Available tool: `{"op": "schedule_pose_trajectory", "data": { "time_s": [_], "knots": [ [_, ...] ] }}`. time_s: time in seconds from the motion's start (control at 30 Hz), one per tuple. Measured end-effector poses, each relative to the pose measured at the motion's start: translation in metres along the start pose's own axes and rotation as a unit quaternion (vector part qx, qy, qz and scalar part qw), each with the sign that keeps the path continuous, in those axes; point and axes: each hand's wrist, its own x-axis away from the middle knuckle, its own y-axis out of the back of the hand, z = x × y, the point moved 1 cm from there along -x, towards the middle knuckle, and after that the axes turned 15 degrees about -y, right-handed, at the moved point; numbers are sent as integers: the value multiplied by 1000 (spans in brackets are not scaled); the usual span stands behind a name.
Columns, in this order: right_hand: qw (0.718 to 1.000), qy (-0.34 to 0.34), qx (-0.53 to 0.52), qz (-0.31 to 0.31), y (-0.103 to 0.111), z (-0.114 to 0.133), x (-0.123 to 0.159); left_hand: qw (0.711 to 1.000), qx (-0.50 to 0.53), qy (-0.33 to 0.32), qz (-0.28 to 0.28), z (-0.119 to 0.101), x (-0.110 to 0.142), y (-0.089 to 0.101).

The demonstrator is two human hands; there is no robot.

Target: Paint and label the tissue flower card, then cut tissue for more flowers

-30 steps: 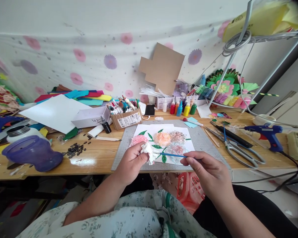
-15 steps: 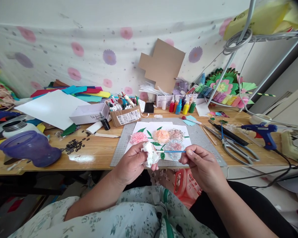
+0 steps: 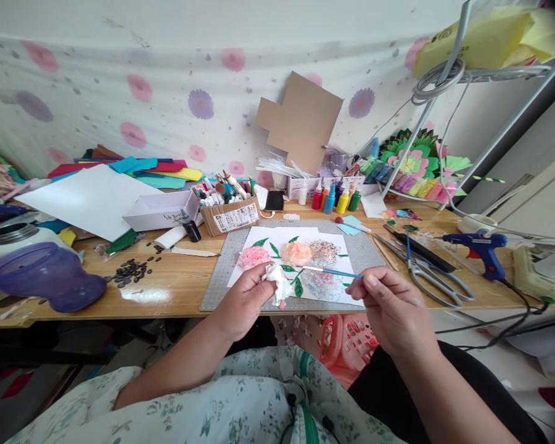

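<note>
A crumpled white tissue (image 3: 278,284) is pinched in my left hand (image 3: 244,297), held over the front edge of the table. My right hand (image 3: 393,308) grips a thin paintbrush (image 3: 340,272) with a blue handle; its tip points left and is apart from the tissue. Beneath and behind both hands lies a white sheet of paper (image 3: 239,277) with green painted leaves and several fluffy-looking blooms: a pink one (image 3: 253,256), an orange one (image 3: 297,253), a brown one (image 3: 325,251) and a pale blue and pink one (image 3: 322,285). The paper rests on a grey cutting mat (image 3: 213,295).
Paint bottles (image 3: 330,200) and a cardboard box of pens (image 3: 235,217) stand behind the mat. Scissors (image 3: 425,277) and a blue glue gun (image 3: 483,250) lie to the right. A purple container (image 3: 50,280) and black pebble-like pieces (image 3: 132,271) are at left.
The brush has come out of the tissue, as my right hand moved right and drew it away. My left hand still holds the tissue in nearly the same place. The view has shifted slightly.
</note>
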Motion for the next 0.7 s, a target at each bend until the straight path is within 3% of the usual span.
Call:
{"op": "schedule_pose_trajectory", "data": {
  "time_s": [0.17,0.37,0.53,0.7],
  "knots": [
    [987,-13,157,-11,-6,-1,1,997,-67,-2,33,-1,1,1],
    [961,47,270,-41,-6,5,4,992,-104,-21,72,-7,2,7],
    [953,76,292,-34,-4,5,7,958,-267,-64,78,-16,-1,8],
    [976,27,217,-14,1,-1,4,981,-169,-28,93,-14,4,17]
  ]
}}
